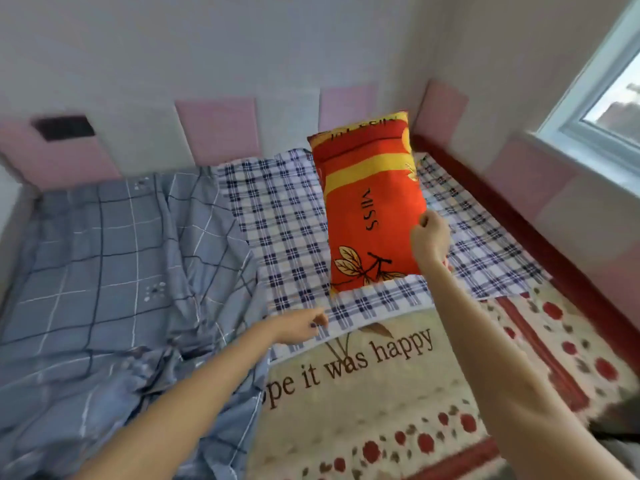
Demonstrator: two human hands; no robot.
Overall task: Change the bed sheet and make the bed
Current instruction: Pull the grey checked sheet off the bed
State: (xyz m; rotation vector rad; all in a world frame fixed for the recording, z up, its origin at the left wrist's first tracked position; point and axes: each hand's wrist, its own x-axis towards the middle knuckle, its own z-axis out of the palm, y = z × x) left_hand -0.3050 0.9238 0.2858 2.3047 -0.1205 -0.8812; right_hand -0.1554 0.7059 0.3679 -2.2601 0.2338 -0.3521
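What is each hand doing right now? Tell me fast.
Left hand: pinches the edge of the checked sheet.
Right hand: grips the red pillow.

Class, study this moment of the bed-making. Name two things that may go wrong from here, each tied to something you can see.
1. The right hand grips the orange pillow by one edge only; it may slip and fall on the plaid sheet.
2. The left hand pinches that sheet's near edge, while the grey duvet lies bunched over its left side; a pull may snag or wrinkle it.
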